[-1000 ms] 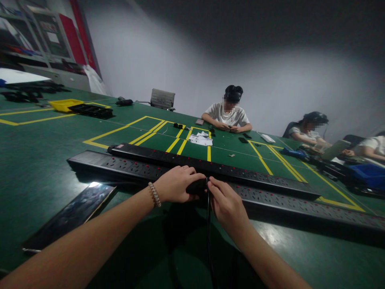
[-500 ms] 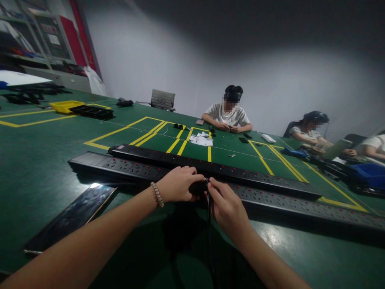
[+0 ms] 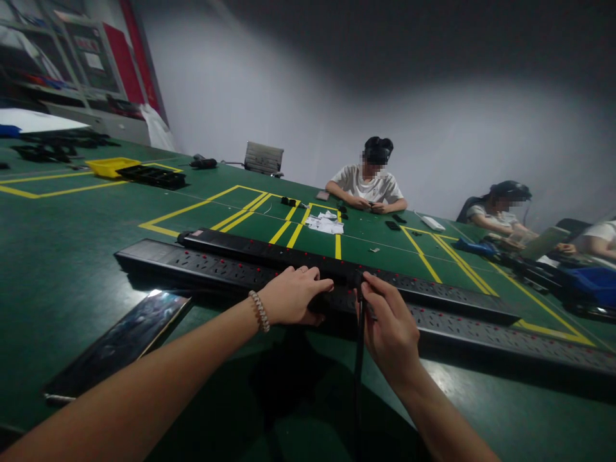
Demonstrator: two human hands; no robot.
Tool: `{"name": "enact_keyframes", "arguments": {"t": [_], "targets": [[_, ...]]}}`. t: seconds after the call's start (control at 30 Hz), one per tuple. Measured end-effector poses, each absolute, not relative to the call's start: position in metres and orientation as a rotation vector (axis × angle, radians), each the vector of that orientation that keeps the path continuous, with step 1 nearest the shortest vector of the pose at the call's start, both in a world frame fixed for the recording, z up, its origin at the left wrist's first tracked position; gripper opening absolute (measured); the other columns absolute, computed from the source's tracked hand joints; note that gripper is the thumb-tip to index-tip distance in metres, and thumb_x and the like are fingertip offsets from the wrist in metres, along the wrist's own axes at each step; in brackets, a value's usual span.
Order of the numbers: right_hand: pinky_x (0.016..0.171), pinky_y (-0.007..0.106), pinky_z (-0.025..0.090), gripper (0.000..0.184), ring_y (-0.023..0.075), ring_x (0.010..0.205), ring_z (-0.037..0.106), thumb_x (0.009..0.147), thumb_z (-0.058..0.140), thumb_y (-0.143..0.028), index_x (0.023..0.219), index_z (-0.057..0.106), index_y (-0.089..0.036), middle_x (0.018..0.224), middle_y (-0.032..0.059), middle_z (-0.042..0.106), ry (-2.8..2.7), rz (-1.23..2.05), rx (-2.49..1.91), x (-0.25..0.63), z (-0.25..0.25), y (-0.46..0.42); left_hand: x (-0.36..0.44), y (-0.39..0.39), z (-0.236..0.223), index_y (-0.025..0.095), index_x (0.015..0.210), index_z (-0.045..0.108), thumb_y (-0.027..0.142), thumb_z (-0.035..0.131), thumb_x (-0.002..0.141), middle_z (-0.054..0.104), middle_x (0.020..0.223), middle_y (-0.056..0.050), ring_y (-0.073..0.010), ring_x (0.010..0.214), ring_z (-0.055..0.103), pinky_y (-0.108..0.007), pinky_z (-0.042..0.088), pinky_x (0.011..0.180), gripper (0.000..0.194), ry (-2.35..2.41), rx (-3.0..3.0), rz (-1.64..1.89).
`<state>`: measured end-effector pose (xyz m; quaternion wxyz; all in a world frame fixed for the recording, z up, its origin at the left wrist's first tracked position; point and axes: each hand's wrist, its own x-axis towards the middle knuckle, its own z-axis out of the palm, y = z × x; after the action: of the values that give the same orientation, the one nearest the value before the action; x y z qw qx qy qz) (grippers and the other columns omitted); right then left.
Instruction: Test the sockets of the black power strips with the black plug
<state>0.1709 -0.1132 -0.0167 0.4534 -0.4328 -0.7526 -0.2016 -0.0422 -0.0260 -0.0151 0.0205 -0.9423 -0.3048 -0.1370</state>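
Two long black power strips lie side by side across the table. My left hand (image 3: 293, 296) is over the near power strip (image 3: 216, 266), fingers across its top and thumb at its near side, gripping it. My right hand (image 3: 389, 317) pinches the dark end of a black cable (image 3: 359, 359), just above the strips. The cable hangs down from these fingers towards me. That end looks like a plug, but its shape is mostly hidden. Behind runs the far power strip (image 3: 462, 296), with small red parts along it.
A phone (image 3: 120, 343) lies left of my forearm. Beyond the strips are white papers (image 3: 325, 223), a yellow tray (image 3: 111, 168) and a black tray (image 3: 151, 176). Opposite, a person (image 3: 368, 183) handles something small; others sit at right near a blue bin (image 3: 594, 285).
My right hand has moved right with the cable end, away from my left hand. A gap now shows between them. My left hand stays on the near strip, its thumb and forefinger farther apart.
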Motion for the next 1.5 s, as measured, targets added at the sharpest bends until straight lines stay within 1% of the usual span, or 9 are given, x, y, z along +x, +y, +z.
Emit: {"name": "enact_keyframes", "arguments": {"t": [0.1,0.3,0.43,0.6,0.8,1.0,1.2,1.33,1.5], "targets": [[0.091,0.044,0.062,0.027,0.0253,0.106,0.070,0.091,0.060,-0.012,0.115,0.068,-0.023,0.121,0.0106,0.069,-1.754,-0.431,-1.080,0.175,-0.019,-0.110,-0.043,-0.026,-0.016,0.028,0.127,0.057,0.058,0.069,0.082,0.061,0.112,-0.009,-0.0299,0.101,0.062,-0.040,0.046,0.082,0.055,-0.944,-2.912,-0.428],[0.087,0.044,0.063,0.015,0.0242,0.100,0.072,0.089,0.067,-0.016,0.103,0.065,-0.020,0.110,0.0111,0.072,-1.655,-0.300,-1.141,0.179,-0.030,-0.103,-0.044,-0.021,-0.020,0.030,0.134,0.054,0.062,0.072,0.079,0.062,0.109,-0.008,-0.0287,0.097,0.062,-0.040,0.047,0.083,0.066,-0.930,-2.869,-0.435],[0.086,0.045,0.063,0.015,0.0247,0.100,0.072,0.089,0.069,-0.018,0.103,0.065,-0.020,0.110,0.0115,0.072,-1.601,-0.246,-1.192,0.186,-0.035,-0.102,-0.043,-0.017,-0.020,0.023,0.136,0.052,0.066,0.075,0.073,0.063,0.112,-0.010,-0.0298,0.100,0.063,-0.040,0.048,0.086,0.079,-0.951,-2.877,-0.464],[0.086,0.046,0.064,0.015,0.0249,0.099,0.072,0.087,0.071,-0.020,0.102,0.066,-0.020,0.110,0.0113,0.072,-1.571,-0.191,-1.215,0.196,-0.038,-0.105,-0.055,-0.010,-0.014,0.021,0.119,0.059,0.065,0.077,0.069,0.065,0.110,-0.009,-0.0290,0.100,0.064,-0.039,0.049,0.086,0.069,-0.964,-2.942,-0.405],[0.087,0.044,0.064,0.017,0.0248,0.102,0.072,0.089,0.069,-0.018,0.105,0.066,-0.020,0.111,0.0115,0.072,-1.614,-0.100,-1.148,0.193,-0.037,-0.108,-0.079,-0.005,-0.007,0.020,0.115,0.058,0.054,0.078,0.066,0.066,0.109,-0.008,-0.0274,0.096,0.065,-0.039,0.049,0.085,0.063,-1.050,-2.969,-0.343],[0.089,0.042,0.062,0.016,0.0231,0.102,0.072,0.090,0.067,-0.016,0.105,0.068,-0.020,0.112,0.0104,0.073,-1.667,-0.053,-1.118,0.178,-0.035,-0.108,-0.056,-0.020,-0.012,0.019,0.130,0.052,0.063,0.071,0.074,0.067,0.113,-0.011,-0.0303,0.101,0.066,-0.042,0.048,0.088,0.073,-0.916,-2.955,-0.455],[0.091,0.042,0.062,0.015,0.0231,0.101,0.073,0.091,0.065,-0.015,0.103,0.070,-0.021,0.111,0.0106,0.074,-1.722,-0.085,-1.110,0.173,-0.032,-0.106,-0.049,-0.023,-0.016,0.018,0.138,0.046,0.057,0.069,0.078,0.067,0.116,-0.012,-0.0313,0.104,0.065,-0.043,0.047,0.089,0.075,-0.893,-2.946,-0.460],[0.090,0.041,0.063,0.019,0.0228,0.102,0.073,0.092,0.062,-0.015,0.108,0.071,-0.021,0.113,0.0105,0.074,-1.785,-0.140,-1.089,0.171,-0.033,-0.105,-0.049,-0.022,-0.017,0.017,0.140,0.044,0.056,0.069,0.079,0.067,0.118,-0.013,-0.0320,0.106,0.065,-0.043,0.047,0.090,0.077,-0.899,-2.945,-0.469],[0.095,0.043,0.062,0.034,0.0246,0.113,0.069,0.095,0.056,-0.011,0.126,0.066,-0.022,0.125,0.0124,0.070,-1.905,-0.213,-1.082,0.170,-0.034,-0.108,-0.049,-0.023,-0.018,0.016,0.141,0.043,0.056,0.070,0.078,0.066,0.119,-0.014,-0.0332,0.106,0.064,-0.045,0.047,0.089,0.079,-0.905,-2.944,-0.475]]}}
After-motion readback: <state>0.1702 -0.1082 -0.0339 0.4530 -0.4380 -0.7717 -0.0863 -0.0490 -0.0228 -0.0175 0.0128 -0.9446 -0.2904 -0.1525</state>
